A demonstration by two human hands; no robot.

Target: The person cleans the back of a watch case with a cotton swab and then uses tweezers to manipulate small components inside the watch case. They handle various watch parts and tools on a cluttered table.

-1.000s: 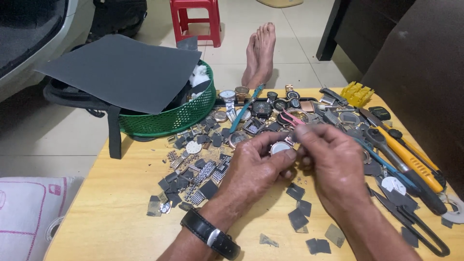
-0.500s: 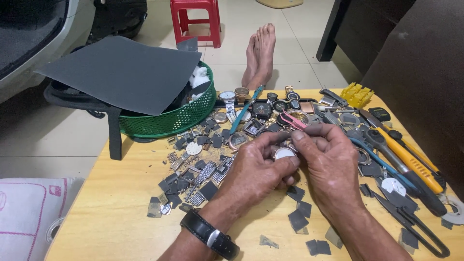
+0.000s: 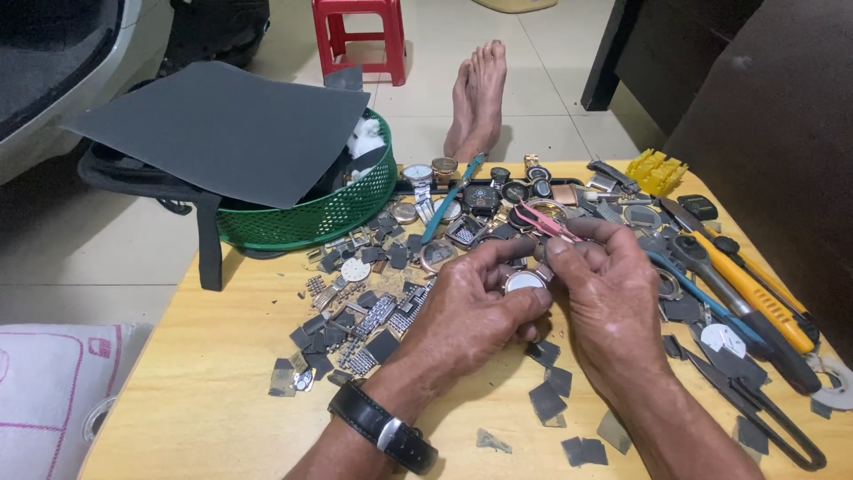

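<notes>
Head view: both hands meet over the wooden table (image 3: 222, 373).
Left hand (image 3: 471, 311): fingers pinch a round watch case (image 3: 522, 281), steadying it.
Right hand (image 3: 609, 293): fingers pinch pink tweezers (image 3: 546, 222), tips over the case.

Single head-worn view, angled steeply down, close over the wooden table (image 3: 222, 391)

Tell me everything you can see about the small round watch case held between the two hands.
The watch case is small and round, with a pale, whitish face and a shiny metal-looking rim. No strap shows on it. It is held just above the wooden table, pinched between the fingers of the left hand and the right hand, which cover its edges. The right hand also holds pink tweezers above it.
</notes>
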